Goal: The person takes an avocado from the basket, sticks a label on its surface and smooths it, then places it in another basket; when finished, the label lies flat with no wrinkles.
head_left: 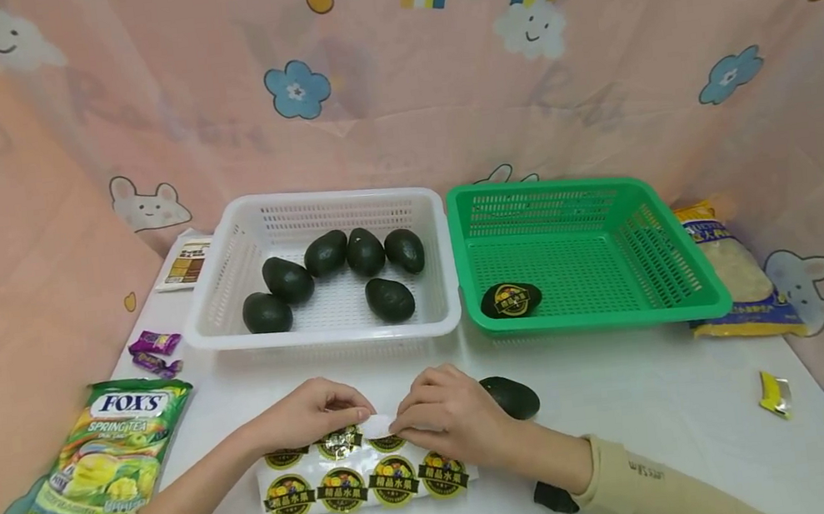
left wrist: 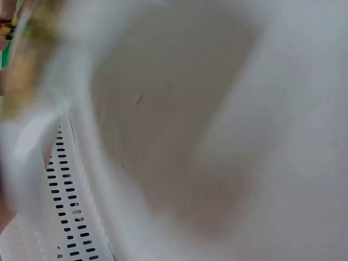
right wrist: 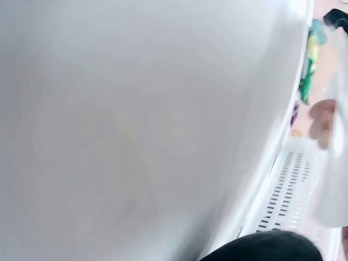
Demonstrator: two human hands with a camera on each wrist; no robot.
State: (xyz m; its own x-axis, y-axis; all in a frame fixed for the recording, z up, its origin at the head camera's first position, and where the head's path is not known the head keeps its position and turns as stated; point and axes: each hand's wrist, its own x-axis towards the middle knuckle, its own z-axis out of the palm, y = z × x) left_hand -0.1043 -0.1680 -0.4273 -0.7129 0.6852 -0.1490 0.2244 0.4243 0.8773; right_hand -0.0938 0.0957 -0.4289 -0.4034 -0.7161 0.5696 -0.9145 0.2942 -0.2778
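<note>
A white sheet of round black-and-gold stickers (head_left: 356, 485) is held near the table by both hands. My left hand (head_left: 315, 414) pinches its upper edge with thumb and fingers. Close beside it, the right hand (head_left: 453, 413) pinches the same edge, and a small white patch shows between the fingertips. One dark avocado (head_left: 515, 398) lies on the table just beyond the right hand, partly hidden by it. In the right wrist view, the sheet (right wrist: 334, 163) appears as a white flap at the right edge. The left wrist view is mostly blurred.
Behind the hands stand a white basket (head_left: 325, 333) with several avocados and a green basket (head_left: 600, 321) holding one stickered avocado (head_left: 510, 300). A Fox's candy bag (head_left: 105, 457) and purple sweets (head_left: 156, 352) lie left; a yellow packet (head_left: 775, 395) and a grain bag (head_left: 737, 269) lie right.
</note>
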